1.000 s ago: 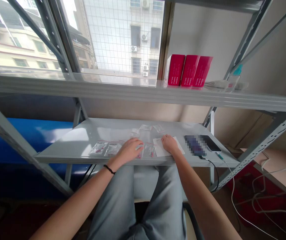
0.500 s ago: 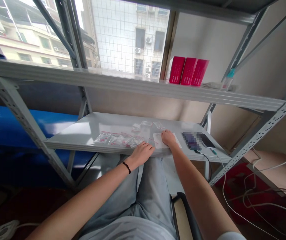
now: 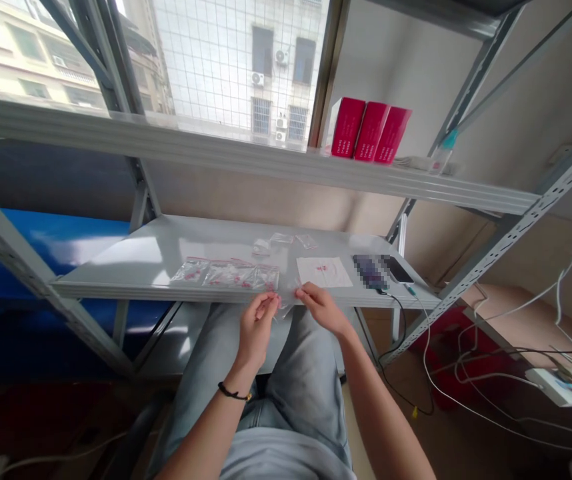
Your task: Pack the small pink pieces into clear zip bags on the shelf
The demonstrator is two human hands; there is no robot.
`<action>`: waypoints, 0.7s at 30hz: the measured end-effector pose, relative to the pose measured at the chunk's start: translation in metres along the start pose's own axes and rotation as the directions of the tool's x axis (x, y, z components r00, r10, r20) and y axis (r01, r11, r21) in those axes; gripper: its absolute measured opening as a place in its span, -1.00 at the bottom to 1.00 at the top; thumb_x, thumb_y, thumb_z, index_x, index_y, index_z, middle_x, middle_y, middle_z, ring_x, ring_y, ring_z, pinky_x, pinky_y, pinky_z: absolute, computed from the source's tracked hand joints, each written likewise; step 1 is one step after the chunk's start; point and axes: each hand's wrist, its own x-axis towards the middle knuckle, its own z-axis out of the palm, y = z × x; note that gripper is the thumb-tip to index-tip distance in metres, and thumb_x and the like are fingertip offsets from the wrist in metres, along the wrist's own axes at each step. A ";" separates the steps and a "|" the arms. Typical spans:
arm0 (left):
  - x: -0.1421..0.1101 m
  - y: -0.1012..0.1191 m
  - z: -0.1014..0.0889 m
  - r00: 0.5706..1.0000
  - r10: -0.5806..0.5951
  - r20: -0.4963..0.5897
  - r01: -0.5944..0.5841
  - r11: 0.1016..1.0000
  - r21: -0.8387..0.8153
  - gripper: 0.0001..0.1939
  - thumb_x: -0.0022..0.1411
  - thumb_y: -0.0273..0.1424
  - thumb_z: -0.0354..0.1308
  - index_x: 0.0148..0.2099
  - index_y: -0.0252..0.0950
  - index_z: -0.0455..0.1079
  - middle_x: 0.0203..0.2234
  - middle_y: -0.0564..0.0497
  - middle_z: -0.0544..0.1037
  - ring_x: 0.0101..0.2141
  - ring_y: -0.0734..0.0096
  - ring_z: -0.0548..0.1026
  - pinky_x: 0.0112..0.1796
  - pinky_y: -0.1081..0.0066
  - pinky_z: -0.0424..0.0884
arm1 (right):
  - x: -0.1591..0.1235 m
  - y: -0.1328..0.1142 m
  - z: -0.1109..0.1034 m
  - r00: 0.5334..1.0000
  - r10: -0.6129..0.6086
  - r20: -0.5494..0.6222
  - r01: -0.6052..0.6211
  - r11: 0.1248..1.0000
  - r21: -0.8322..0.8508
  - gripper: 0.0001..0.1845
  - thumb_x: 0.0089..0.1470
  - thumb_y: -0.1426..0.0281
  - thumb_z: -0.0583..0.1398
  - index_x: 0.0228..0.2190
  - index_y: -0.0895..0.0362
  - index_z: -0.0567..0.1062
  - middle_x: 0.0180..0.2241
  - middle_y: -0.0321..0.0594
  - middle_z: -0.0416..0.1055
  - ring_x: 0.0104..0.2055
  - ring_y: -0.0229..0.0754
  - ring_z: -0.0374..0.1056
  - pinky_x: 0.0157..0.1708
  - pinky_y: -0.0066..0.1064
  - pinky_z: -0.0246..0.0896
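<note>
Clear poly zip bag (image 3: 286, 301), small, thin, crinkly, pinched betw. both hands just in front of shelf edge. L hand (image 3: 257, 330) & R hand (image 3: 322, 308) nearly closed, fingertips on bag; open room below over pale jeans (image 3: 306, 393). Row of red-sealed bags (image 3: 225, 273) lies flat along edge of smooth steel shelf (image 3: 116, 263), left of hands; white paper sheet (image 3: 324, 272) to right, then black phone (image 3: 397, 269) w/ cable (image 3: 396, 327). Further back, 3 loose bags (image 3: 281, 239). Beyond, 3 red boxes (image 3: 371, 130) on upper shelf.

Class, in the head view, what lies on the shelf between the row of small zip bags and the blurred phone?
A white paper sheet with small red bits on it, in the head view.
</note>
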 end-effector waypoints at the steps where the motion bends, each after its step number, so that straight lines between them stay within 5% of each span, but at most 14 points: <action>1: -0.003 -0.003 -0.005 1.000 -0.014 0.003 0.014 0.999 0.029 -0.70 0.14 -0.16 0.36 -0.22 -0.28 0.52 -0.31 -0.04 0.64 -0.23 0.26 0.59 -0.17 0.36 0.46 | -0.007 0.002 0.010 1.000 0.021 -0.012 -0.020 0.999 0.030 -0.56 0.34 0.08 0.12 -0.38 0.11 0.57 -0.39 -0.27 0.39 -0.33 -0.20 0.29 -0.28 -0.40 0.17; 7: 0.001 -0.022 -0.039 0.996 -0.078 0.045 0.065 0.969 0.239 -0.67 0.16 -0.11 0.30 -0.20 -0.27 0.52 -0.29 -0.08 0.66 -0.21 0.17 0.61 -0.18 0.30 0.47 | -0.037 0.024 0.055 0.958 0.288 -0.015 -0.261 0.889 0.377 -0.68 0.08 0.10 0.32 -0.31 0.10 0.56 -0.46 -0.30 0.44 -0.42 -0.20 0.27 -0.37 -0.39 0.12; 11: -0.002 -0.032 -0.061 0.992 0.061 0.111 -0.107 0.868 0.484 -0.65 0.18 -0.12 0.26 -0.09 -0.24 0.55 -0.13 -0.14 0.65 -0.11 0.10 0.59 -0.12 0.22 0.47 | -0.065 0.034 0.075 0.917 0.399 -0.032 -0.352 0.841 0.411 -0.63 0.13 0.07 0.27 -0.46 0.11 0.53 -0.49 -0.29 0.41 -0.42 -0.21 0.25 -0.37 -0.40 0.09; 14: -0.015 -0.037 -0.072 0.969 0.125 0.211 -0.231 0.757 0.611 -0.72 0.26 -0.14 0.18 -0.20 -0.22 0.56 -0.24 -0.11 0.65 -0.24 0.16 0.58 -0.20 0.26 0.46 | -0.077 0.040 0.086 0.895 0.445 0.029 -0.413 0.802 0.431 -0.59 0.10 0.03 0.28 -0.49 0.13 0.53 -0.53 -0.31 0.36 -0.46 -0.24 0.18 -0.42 -0.40 0.01; 17: -0.027 -0.042 -0.076 0.948 0.018 0.318 -0.221 0.757 0.615 -0.71 0.34 -0.15 0.10 -0.24 -0.21 0.54 -0.34 -0.05 0.65 -0.33 0.22 0.58 -0.26 0.31 0.46 | -0.077 0.043 0.097 0.871 0.483 0.091 -0.452 0.713 0.537 -0.61 0.03 0.04 0.33 -0.46 0.12 0.52 -0.52 -0.30 0.40 -0.52 -0.28 0.12 -0.47 -0.41 -0.04; 21: -0.033 -0.048 -0.077 0.941 -0.086 0.327 -0.129 0.802 0.584 -0.71 0.34 -0.14 0.09 -0.22 -0.20 0.52 -0.40 -0.01 0.65 -0.37 0.25 0.61 -0.27 0.35 0.49 | -0.074 0.040 0.108 0.863 0.488 0.133 -0.461 0.653 0.601 -0.64 0.01 0.06 0.34 -0.42 0.11 0.51 -0.51 -0.26 0.45 -0.51 -0.24 0.20 -0.48 -0.41 0.03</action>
